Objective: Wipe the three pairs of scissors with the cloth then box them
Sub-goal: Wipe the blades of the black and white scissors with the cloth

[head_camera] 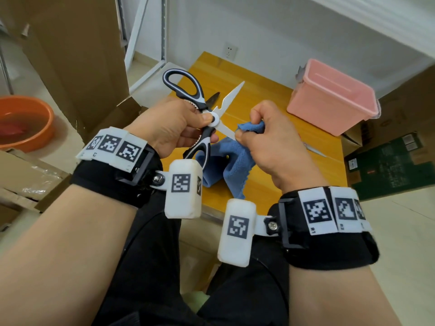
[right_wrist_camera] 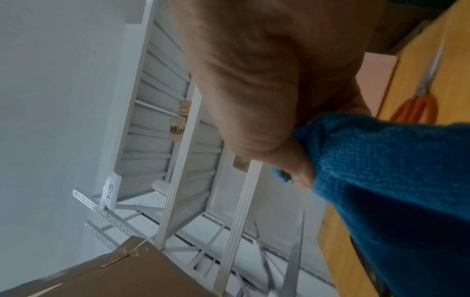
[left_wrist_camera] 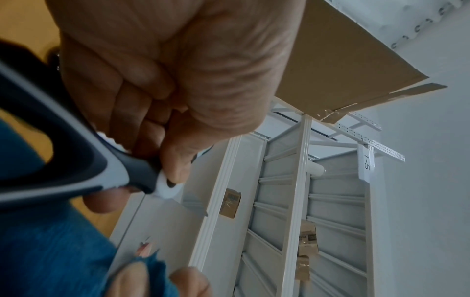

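My left hand (head_camera: pixel 207 128) grips the black-and-white kitchen scissors (head_camera: pixel 188 90) at the pivot, held above the yellow table (head_camera: pixel 266 97) with the blades spread wide. The right hand (head_camera: pixel 242 134) pinches the blue cloth (head_camera: pixel 226 165) around the lower blade, and the rest of the cloth hangs down. In the left wrist view the handle (left_wrist_camera: pixel 76 160) crosses the curled left hand (left_wrist_camera: pixel 178 80) above the cloth (left_wrist_camera: pixel 50 241). Orange-handled scissors (right_wrist_camera: pixel 419 104) lie on the table at the right, beside the cloth (right_wrist_camera: pixel 381 180) held by the right hand (right_wrist_camera: pixel 254 80). A dark blade tip (head_camera: pixel 214 98) shows behind the left hand. The pink box (head_camera: pixel 329 97) stands open at the back right.
An orange basin (head_camera: pixel 23 121) holding water sits on the floor at the left. Cardboard boxes (head_camera: pixel 70 55) stand to the left and right of the table. A white metal rack (head_camera: pixel 146 43) leans against the wall behind, near a wall socket (head_camera: pixel 229 51).
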Demonstrator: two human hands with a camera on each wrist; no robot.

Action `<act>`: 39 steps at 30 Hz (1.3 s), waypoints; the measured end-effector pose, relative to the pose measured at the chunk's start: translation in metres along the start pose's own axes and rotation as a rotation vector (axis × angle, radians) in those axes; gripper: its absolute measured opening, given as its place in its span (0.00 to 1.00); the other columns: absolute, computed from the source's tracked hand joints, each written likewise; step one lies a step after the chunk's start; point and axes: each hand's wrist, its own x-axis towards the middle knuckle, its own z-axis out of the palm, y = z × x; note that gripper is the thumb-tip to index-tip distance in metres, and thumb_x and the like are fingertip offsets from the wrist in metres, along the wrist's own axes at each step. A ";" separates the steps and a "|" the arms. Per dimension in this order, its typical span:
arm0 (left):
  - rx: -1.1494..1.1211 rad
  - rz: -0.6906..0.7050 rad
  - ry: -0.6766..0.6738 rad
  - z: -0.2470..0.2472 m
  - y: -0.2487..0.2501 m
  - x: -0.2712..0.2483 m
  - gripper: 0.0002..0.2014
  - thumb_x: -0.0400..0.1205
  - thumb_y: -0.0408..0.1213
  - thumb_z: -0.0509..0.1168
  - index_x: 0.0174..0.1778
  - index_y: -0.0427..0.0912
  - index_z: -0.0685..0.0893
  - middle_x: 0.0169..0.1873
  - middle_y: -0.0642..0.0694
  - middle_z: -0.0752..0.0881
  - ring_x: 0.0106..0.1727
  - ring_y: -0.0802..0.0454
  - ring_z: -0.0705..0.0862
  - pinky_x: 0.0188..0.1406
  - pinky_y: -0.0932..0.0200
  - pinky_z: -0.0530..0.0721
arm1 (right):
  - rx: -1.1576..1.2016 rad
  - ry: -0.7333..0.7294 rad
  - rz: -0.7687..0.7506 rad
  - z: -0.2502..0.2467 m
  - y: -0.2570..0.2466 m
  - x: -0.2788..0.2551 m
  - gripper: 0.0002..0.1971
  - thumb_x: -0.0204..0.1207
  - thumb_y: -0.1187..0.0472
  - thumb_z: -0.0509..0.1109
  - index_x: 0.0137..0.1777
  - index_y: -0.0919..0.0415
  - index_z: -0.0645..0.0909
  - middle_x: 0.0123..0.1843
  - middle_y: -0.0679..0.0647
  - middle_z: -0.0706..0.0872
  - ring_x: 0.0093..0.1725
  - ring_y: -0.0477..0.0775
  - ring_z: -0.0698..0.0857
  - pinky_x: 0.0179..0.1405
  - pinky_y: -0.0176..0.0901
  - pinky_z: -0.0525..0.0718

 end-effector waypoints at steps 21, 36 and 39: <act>0.015 -0.042 -0.131 -0.016 0.007 -0.008 0.06 0.85 0.33 0.64 0.48 0.36 0.85 0.36 0.40 0.89 0.45 0.45 0.86 0.29 0.65 0.83 | 0.228 0.069 0.130 -0.024 -0.012 -0.004 0.05 0.81 0.64 0.73 0.50 0.54 0.81 0.51 0.58 0.88 0.48 0.59 0.91 0.40 0.51 0.92; 0.092 -0.061 -0.143 -0.010 0.008 -0.014 0.07 0.85 0.31 0.63 0.42 0.37 0.83 0.35 0.41 0.90 0.36 0.49 0.91 0.32 0.64 0.87 | 0.176 -0.080 0.060 -0.002 -0.026 -0.011 0.08 0.77 0.57 0.78 0.44 0.52 0.79 0.43 0.54 0.88 0.49 0.64 0.89 0.50 0.68 0.89; 0.139 -0.041 -0.091 -0.006 0.010 -0.015 0.09 0.84 0.29 0.65 0.38 0.37 0.81 0.30 0.42 0.88 0.32 0.51 0.88 0.34 0.63 0.85 | 0.177 -0.193 0.058 0.000 -0.028 -0.015 0.14 0.73 0.48 0.80 0.49 0.54 0.82 0.42 0.50 0.91 0.46 0.54 0.90 0.54 0.64 0.90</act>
